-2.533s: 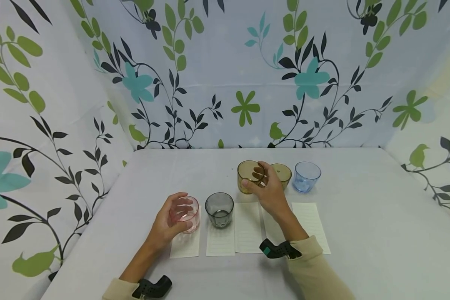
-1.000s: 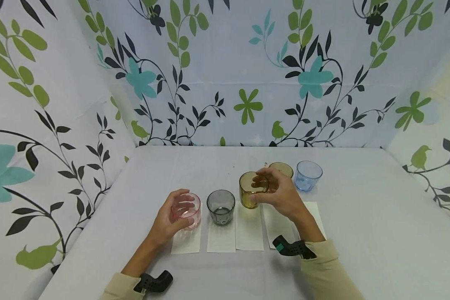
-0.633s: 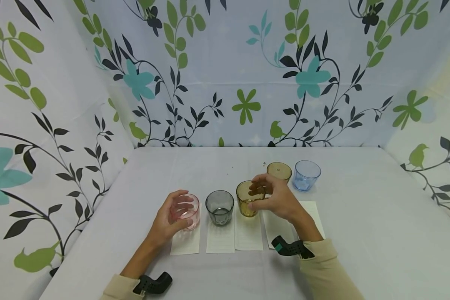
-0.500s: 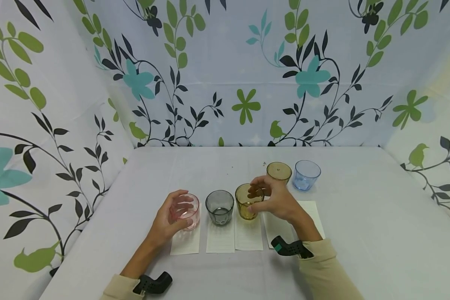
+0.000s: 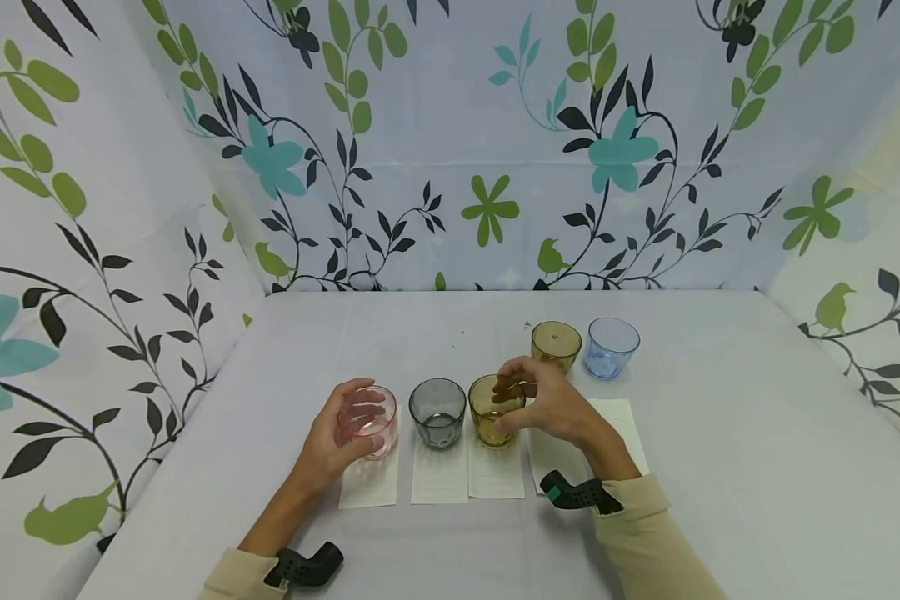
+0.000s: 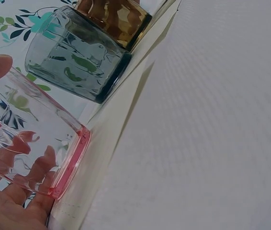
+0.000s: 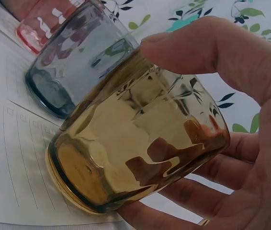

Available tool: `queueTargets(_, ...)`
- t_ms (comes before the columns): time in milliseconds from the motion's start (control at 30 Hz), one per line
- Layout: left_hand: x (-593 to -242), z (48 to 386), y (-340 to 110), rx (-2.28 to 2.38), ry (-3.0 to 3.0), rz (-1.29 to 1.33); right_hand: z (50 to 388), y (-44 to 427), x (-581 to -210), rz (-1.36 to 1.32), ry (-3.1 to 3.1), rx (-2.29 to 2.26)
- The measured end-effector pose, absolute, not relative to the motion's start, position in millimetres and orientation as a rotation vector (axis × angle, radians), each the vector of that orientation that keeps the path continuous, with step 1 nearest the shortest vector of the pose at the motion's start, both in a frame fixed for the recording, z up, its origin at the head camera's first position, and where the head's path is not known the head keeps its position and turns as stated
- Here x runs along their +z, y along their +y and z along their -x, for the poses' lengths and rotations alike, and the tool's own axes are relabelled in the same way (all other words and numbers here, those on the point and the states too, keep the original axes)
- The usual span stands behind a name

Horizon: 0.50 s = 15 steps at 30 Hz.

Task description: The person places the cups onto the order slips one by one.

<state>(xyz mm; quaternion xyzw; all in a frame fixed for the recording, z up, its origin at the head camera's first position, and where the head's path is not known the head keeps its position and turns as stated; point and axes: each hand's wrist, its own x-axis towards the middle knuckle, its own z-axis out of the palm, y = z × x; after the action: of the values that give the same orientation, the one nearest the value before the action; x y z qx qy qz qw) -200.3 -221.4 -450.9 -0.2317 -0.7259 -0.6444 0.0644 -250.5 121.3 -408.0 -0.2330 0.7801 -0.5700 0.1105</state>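
Note:
My left hand (image 5: 318,454) curls round a pink glass (image 5: 378,437), which stands at the top of the leftmost paper strip. Thumb and fingers lie on opposite sides of it in the left wrist view. A grey glass (image 5: 438,421) stands untouched to its right, on the second strip. My right hand (image 5: 558,408) holds an amber glass (image 7: 102,143) between thumb and fingers. Its base meets the upper end of the third strip (image 5: 497,477); whether it bears fully on the paper I cannot tell. Several of the right fingers show through the amber glass.
Behind the right hand is a second amber glass (image 5: 557,340), apparently upside down. A blue glass (image 5: 611,354) stands beside it. Further strips (image 5: 558,462) lie partly under the right forearm. A patterned cloth (image 5: 420,125) closes off the table's back and sides.
My right hand has brought the amber glass from the back row toward me, down to the third strip beside the grey glass. The left hand and pink glass have stayed put.

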Motion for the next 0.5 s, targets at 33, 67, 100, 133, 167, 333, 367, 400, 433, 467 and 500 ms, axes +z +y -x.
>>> queueTargets(33, -451.0, 200.3, -221.2, -1.946, -2.189, 0.698, 250.8, 121.5, -408.2, 0.683, 2.288, -1.669)
queueTargets(67, -451.1, 200.2, -221.1, -1.948, -2.186, 0.695, 251.0, 121.7, -408.4, 0.68, 2.282, -1.662)
queueTargets(100, -451.2, 200.0, -221.0, -1.949, -2.183, 0.69, 251.1, 121.9, -408.2, 0.678, 2.277, -1.648)
queueTargets(133, -451.5, 199.8, -221.0, -1.949, -2.178, 0.688, 251.0, 122.2, -408.0, 0.675, 2.27, -1.637)
queueTargets(167, -451.7, 199.7, -221.0, -1.948, -2.176, 0.685, 251.0, 122.5, -407.5, 0.674, 2.268, -1.622)
queueTargets(333, -452.1, 201.4, -219.7, -1.949, -2.169, 0.708, 250.2, 125.5, -403.9, 0.65, 2.297, -1.562)
queueTargets(367, -452.1, 201.8, -219.5, -1.946, -2.173, 0.71, 250.3, 126.0, -403.5, 0.652, 2.303, -1.554)
queueTargets(400, -452.2, 202.1, -219.5, -1.949, -2.171, 0.71, 250.3, 126.2, -402.9, 0.655, 2.305, -1.543)
queueTargets(433, -452.3, 202.4, -219.6, -1.953, -2.168, 0.71, 250.4, 126.4, -402.4, 0.661, 2.306, -1.533)
queueTargets(467, -452.3, 202.5, -219.8, -1.954, -2.168, 0.707, 250.6, 126.6, -402.1, 0.668, 2.309, -1.521)
queueTargets(500, -452.6, 202.5, -220.0, -1.955, -2.169, 0.703, 250.7, 126.7, -401.6, 0.677, 2.309, -1.509)
